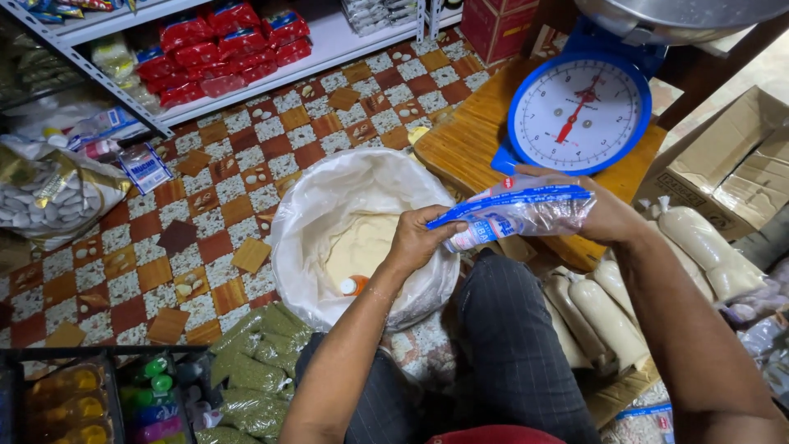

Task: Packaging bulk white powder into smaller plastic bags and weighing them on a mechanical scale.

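- Far left, on the tiled floor (205, 222): clear sack of pale pebble-like pieces (49, 201), slumped against the shelf (107, 82) foot.
- Bottom left corner: crate of coloured bottles (99, 403), with green-filled packets (255, 370) heaped just beside it.
- Centre of the floor: big white sack (362, 238), mouth rolled open, pale flour-like powder inside and a small orange-and-white scoop (353, 285) lying in it.
- Left hand (415, 242) — fingers closed round the lower end of a clear printed bag (514, 214) with a blue strip, held above the sack's right rim.
- Right hand (608, 215) — fingers wrapped over the bag's other end, pinching it near the front edge of the wooden bench (460, 148).
- On the bench, blue dial scale (579, 111), its pan mostly out of view.
- Right of the knee: filled, knotted pale packets (608, 312) stacked on the floor; cardboard box (731, 164) beyond.
- Step judged in hand: readying an empty bag, not yet opened. Next move likely calls for spreading its mouth with both hands while keeping it clear of the powder.
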